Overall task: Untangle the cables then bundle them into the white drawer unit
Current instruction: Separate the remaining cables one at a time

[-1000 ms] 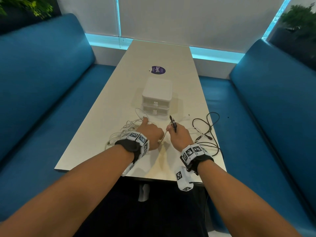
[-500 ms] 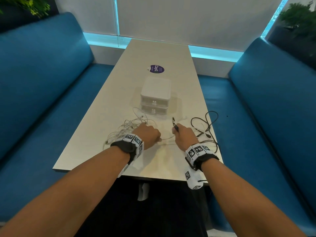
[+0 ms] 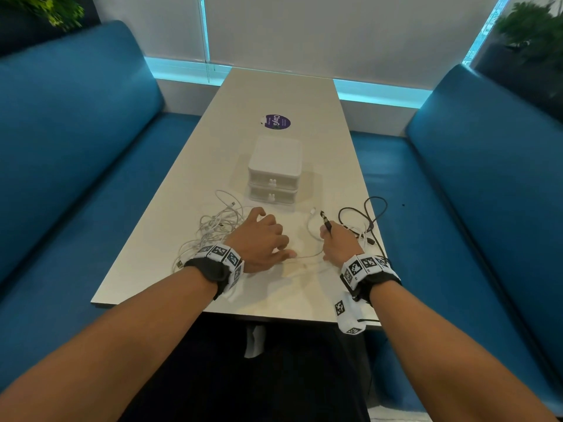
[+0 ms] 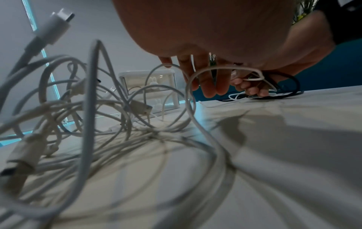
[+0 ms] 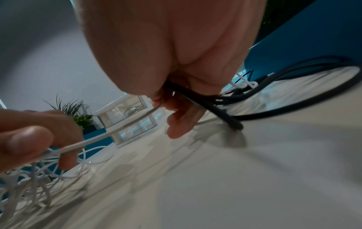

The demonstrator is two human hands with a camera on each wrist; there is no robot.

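The left hand point(image 3: 261, 239) is pinching a thin white cable point(image 5: 101, 136) between thumb and curled fingers, just above the pale rectangular table point(image 3: 146, 269). The right hand point(image 3: 338, 243) is gripping a black cable point(image 3: 362, 214) whose plug is sticking up from the fist, and the white cable is also running into it. A tangled heap of white cables point(image 3: 213, 226) is lying beside the left hand. The white two-drawer plastic unit point(image 3: 275, 169) is standing just beyond both hands, drawers closed.
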